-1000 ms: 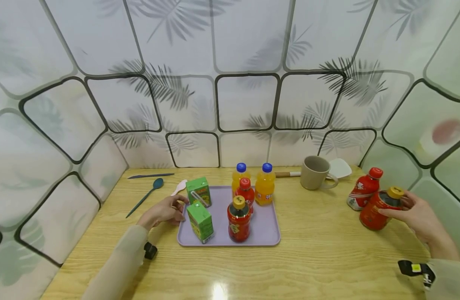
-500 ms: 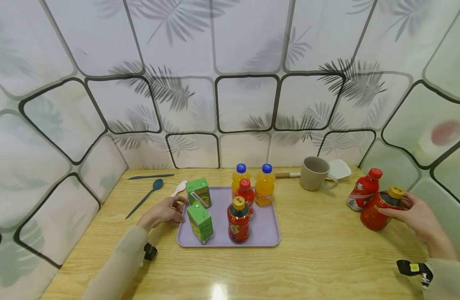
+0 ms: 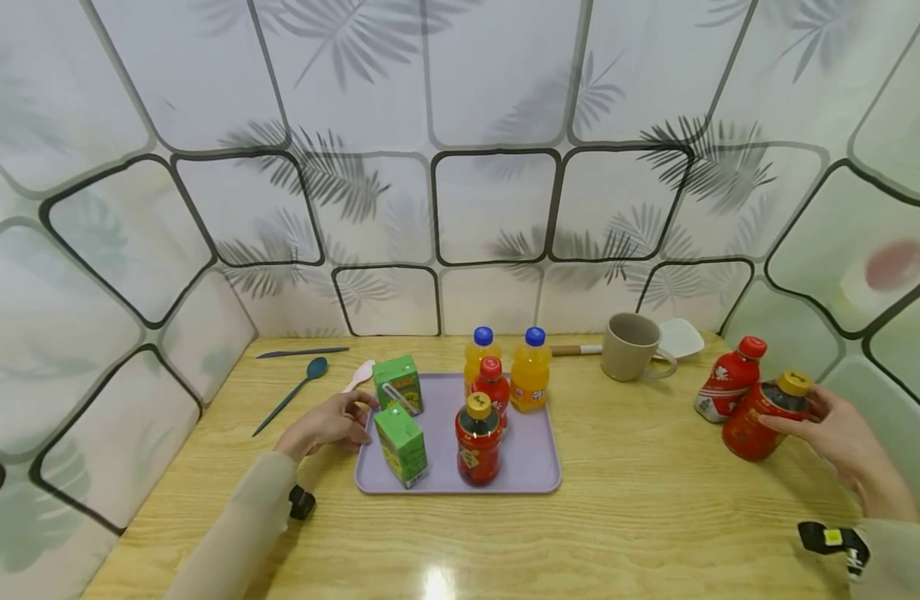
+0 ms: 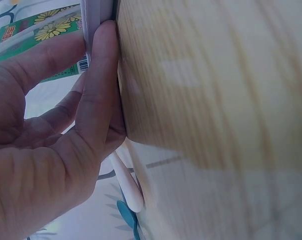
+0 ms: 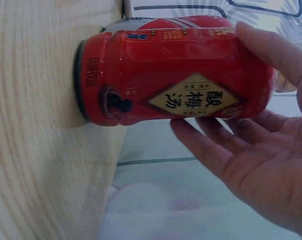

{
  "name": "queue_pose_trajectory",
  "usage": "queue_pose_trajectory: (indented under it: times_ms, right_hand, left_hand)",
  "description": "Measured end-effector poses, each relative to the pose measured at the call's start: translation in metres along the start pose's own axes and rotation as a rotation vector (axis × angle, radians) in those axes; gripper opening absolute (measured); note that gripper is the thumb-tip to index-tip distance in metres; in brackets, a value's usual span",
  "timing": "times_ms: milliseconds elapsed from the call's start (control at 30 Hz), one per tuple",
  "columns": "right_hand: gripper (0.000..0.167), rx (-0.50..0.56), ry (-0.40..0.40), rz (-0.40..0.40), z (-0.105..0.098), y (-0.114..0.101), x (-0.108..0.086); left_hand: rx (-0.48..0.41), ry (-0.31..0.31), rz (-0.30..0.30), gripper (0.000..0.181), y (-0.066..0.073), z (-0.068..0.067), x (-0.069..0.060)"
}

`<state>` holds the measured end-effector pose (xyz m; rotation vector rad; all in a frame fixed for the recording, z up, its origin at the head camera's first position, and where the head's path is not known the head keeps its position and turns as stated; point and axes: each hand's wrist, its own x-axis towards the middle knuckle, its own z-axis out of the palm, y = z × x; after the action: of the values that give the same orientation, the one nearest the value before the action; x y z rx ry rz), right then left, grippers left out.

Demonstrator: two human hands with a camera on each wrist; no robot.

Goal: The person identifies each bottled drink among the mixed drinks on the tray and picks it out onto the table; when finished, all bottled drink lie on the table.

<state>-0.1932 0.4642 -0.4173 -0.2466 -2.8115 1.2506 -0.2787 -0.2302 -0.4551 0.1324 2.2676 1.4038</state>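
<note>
At the left end of the lilac tray (image 3: 531, 467), my left hand (image 3: 331, 423) pinches the rim between thumb and fingers, as the left wrist view shows on the tray edge (image 4: 97, 22). Two green drink cartons (image 3: 402, 446) stand on that side of the tray. Far to the right, my right hand (image 3: 853, 446) grips a red-labelled plum drink bottle (image 3: 752, 429) with a yellow cap, thumb on one side and fingers on the other. Its base (image 5: 81, 82) is at the tabletop. Right behind it stands a red-capped red bottle (image 3: 730, 379).
On the tray also stand a yellow-capped red bottle (image 3: 478, 446), a red-capped bottle (image 3: 492, 387) and two orange juice bottles (image 3: 530, 375). A beige mug (image 3: 628, 350) and white spatula (image 3: 681, 337) lie behind. Left are a teal spoon (image 3: 298, 387), blue knife (image 3: 302, 352) and pink spoon (image 3: 360, 372).
</note>
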Motion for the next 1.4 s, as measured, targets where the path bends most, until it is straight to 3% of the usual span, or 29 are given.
queue_pose_trajectory:
  times_ms: [200, 333, 467, 733, 833, 1000, 1200, 1400]
  right_hand:
    - [0.081, 0.017, 0.135, -0.036, 0.0, -0.007, -0.005]
    - [0.061, 0.138, 0.202, -0.11, -0.002, -0.014, -0.008]
    - [0.053, 0.228, 0.29, -0.18, -0.002, -0.024, -0.009]
    - [0.042, 0.179, 0.436, -0.212, 0.0, -0.047, -0.012]
    - [0.04, 0.179, 0.412, -0.237, 0.001, -0.057, -0.012]
    - [0.037, 0.222, 0.278, -0.306, 0.012, -0.071, -0.009]
    - [0.027, 0.245, 0.055, -0.422, 0.041, -0.087, 0.003]
    - [0.029, 0.218, -0.045, -0.482, 0.078, -0.098, 0.019]
  left_hand:
    - [0.001, 0.012, 0.006, 0.053, 0.001, 0.001, 0.0]
    - [0.003, 0.012, 0.008, 0.053, 0.003, 0.002, 0.0]
    - [-0.002, 0.007, 0.008, 0.053, 0.002, 0.001, 0.0]
    - [0.005, -0.006, 0.0, 0.054, 0.003, 0.0, 0.001]
    - [0.004, -0.004, -0.003, 0.053, 0.004, 0.0, 0.0]
    - [0.0, -0.004, 0.003, 0.054, 0.004, 0.001, -0.001]
    - [0.01, 0.0, 0.004, 0.054, 0.005, 0.001, -0.001]
    - [0.003, 0.001, 0.002, 0.054, 0.003, 0.001, -0.001]
